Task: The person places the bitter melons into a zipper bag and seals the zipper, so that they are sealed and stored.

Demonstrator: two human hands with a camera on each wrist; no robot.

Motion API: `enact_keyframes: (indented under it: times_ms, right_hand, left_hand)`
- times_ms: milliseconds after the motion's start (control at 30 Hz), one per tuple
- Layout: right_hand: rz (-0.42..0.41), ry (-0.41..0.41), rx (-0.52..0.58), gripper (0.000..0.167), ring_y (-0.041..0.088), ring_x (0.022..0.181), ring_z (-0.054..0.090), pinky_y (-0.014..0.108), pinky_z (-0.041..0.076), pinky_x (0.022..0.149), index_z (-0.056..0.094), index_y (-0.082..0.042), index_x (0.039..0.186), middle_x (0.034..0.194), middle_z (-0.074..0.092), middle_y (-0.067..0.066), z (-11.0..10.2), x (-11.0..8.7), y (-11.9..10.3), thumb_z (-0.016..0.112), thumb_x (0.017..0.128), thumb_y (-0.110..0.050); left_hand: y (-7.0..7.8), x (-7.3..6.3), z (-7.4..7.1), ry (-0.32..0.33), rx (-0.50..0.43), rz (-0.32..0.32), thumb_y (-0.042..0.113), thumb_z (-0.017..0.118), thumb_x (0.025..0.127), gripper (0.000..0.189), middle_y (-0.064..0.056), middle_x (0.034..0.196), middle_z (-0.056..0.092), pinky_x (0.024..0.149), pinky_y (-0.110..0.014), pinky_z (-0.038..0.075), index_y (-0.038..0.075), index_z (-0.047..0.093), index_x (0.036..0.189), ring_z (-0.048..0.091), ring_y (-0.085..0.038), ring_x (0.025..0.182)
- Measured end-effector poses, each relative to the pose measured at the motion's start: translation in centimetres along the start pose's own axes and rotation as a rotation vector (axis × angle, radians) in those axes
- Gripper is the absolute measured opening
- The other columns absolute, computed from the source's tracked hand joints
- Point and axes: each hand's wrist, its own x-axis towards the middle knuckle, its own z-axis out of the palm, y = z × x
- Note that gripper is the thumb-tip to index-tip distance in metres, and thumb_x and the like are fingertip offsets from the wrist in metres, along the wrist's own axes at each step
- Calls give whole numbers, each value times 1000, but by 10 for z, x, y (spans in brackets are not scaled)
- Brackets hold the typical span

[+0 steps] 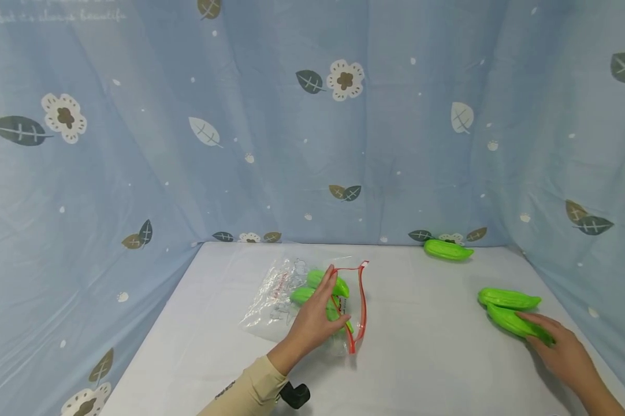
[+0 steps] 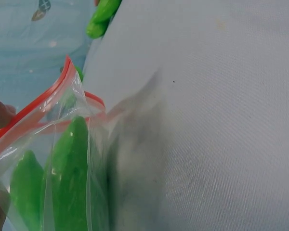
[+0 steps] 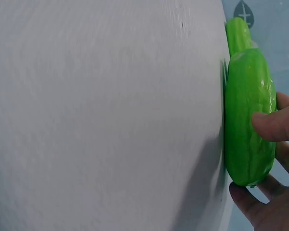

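The bag (image 1: 263, 306) before me is thin, clear, shiny plastic, crinkled, with a smooth red plastic seal strip (image 1: 363, 300). The green gourd (image 1: 515, 322) I grip looks like glossy, lightly ridged plastic. The white surface (image 1: 416, 346) is matt, finely woven cloth; the blue drape (image 1: 271, 104), creased matt fabric; my sleeve (image 1: 257, 381), smooth cloth.

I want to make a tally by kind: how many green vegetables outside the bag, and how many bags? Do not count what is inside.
Green vegetables: 3
Clear bag: 1
Total: 4
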Motion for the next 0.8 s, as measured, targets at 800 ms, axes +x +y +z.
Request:
enact_keyframes:
  times_ms: [800]
  right_hand:
    - [-136, -133, 80, 53, 55, 128, 47, 70, 40, 98, 62, -6, 139, 141, 56, 27, 35, 8, -80, 77, 89, -13]
  left_hand:
    - [-1, -1, 1, 11, 5, 18, 23, 82, 88, 95, -5, 170, 15, 90, -35, 56, 7, 25, 162, 49, -28, 138]
